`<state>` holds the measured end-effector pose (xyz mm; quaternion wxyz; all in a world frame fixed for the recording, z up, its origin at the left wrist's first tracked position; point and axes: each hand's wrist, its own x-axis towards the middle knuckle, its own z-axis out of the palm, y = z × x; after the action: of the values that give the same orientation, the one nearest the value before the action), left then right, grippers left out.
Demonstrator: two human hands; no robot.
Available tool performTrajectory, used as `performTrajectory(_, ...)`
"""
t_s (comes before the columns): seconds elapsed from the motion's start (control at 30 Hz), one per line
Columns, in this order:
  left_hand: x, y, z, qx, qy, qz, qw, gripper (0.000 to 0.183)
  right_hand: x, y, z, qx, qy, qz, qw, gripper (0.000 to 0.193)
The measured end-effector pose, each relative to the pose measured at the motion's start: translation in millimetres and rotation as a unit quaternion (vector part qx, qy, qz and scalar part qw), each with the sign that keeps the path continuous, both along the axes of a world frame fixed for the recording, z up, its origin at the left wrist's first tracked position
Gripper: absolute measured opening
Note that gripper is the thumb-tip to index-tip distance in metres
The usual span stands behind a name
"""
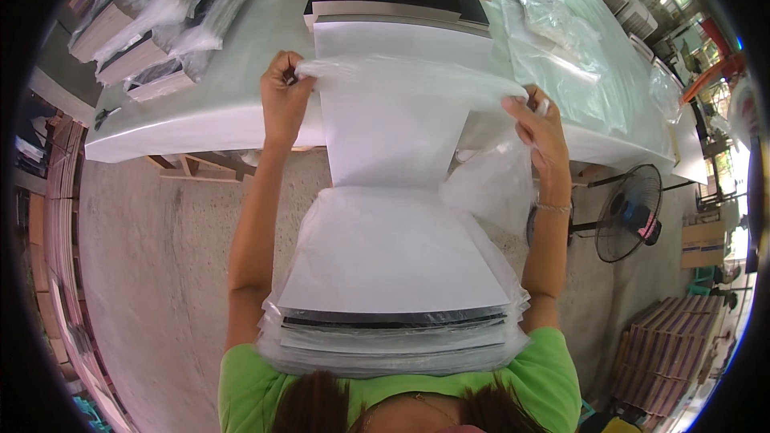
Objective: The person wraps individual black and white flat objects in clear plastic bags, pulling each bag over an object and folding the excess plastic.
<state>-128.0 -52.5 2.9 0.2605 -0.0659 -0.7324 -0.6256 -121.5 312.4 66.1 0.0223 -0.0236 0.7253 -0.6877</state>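
My left hand (285, 104) and my right hand (541, 127) are raised at the near edge of the table, each pinching one end of a clear plastic bag (417, 69). The film stretches in a bunched band between them, across a white sheet (393, 128). This sheet spans from the table toward my body; whether it lies inside the bag cannot be made out. Against my chest rests a stack of plastic-wrapped flat packs (393, 261), with a white top and dark edges showing through the film. A loose fold of plastic (493, 184) hangs below my right hand.
Thick dark-and-cream stacks (393, 4) stand on the film-covered table (257, 88) ahead. Bagged bundles (160, 28) lie at its far left, small scissors (104, 116) near its left corner, crumpled plastic bags (561, 32) at right. A fan (630, 212) stands at right, beyond piled panels (666, 353).
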Motion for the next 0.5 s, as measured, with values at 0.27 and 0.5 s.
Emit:
performTrajectory(0.27,-7.0,26.7,44.4,-0.361,0.076,0.206,0.906,0.066,-47.3,-26.4,1.3,0.194,0.298,-0.156,0.922,0.03)
performTrajectory(0.5,40.0,29.8,65.2,-0.229,0.059,0.138,0.962,0.061,-26.1,-23.2,12.2,0.091,0.203,-0.069,0.972,0.035)
